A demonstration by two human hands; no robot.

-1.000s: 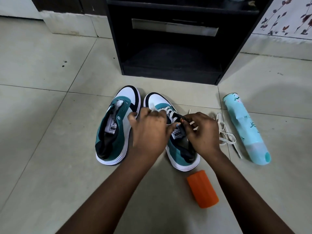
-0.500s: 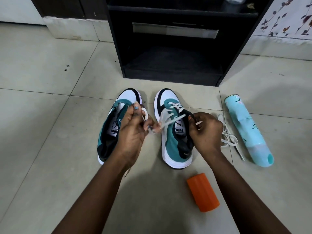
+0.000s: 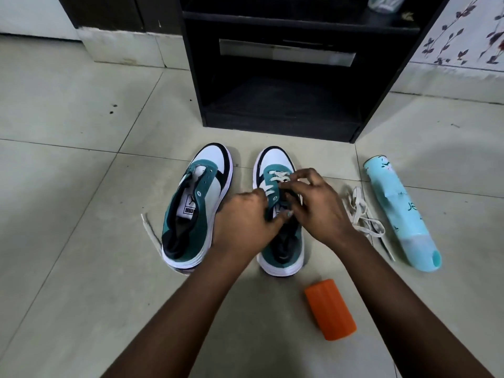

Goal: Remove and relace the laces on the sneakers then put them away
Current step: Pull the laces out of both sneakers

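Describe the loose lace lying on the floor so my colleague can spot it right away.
Start at the black cabinet; the sneakers sit before it. Right of the right sneaker, beside the pale blue can, lies the loose lace: cream, flat, heaped in loops, threaded through nothing.

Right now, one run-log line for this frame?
phase: relacing | right teal-and-white sneaker: white lace through front eyelets | left hand: holds its side | right hand: pinches lace | left teal-and-white sneaker: unlaced

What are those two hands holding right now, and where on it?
Both are on the right sneaker. The left hand grips its teal eyelet flap near the middle; the right hand pinches the white lace at the lower eyelets.
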